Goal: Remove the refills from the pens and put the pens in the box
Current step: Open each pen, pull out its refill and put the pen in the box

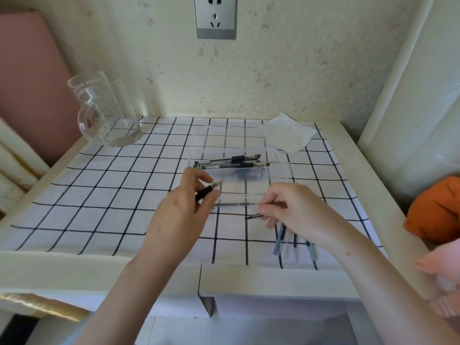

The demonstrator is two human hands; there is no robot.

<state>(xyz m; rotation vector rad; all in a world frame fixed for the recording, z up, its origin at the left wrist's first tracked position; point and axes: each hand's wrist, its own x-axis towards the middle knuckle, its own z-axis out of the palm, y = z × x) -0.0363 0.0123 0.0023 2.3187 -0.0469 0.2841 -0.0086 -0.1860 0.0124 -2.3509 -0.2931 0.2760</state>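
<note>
My left hand (pixel 179 210) grips the black-gripped front part of a pen (pixel 207 190), its clear tip pointing up and right. My right hand (pixel 291 207) pinches a blurred clear barrel piece (pixel 239 199), and a short dark tip (pixel 252 216) sticks out left of its fingers. A thin dark refill (pixel 236 203) runs between the two hands. Just behind them stands the clear plastic box (pixel 278 158) with several black pens (pixel 231 163) lying in it. Several loose refills (pixel 293 241) lie on the cloth below my right wrist.
A black-and-white checked cloth (pixel 112 195) covers the small table. A glass jug (pixel 107 113) stands at the back left, and a white tissue (pixel 286 135) lies at the back right. An orange object (pixel 438 212) sits off the table's right edge.
</note>
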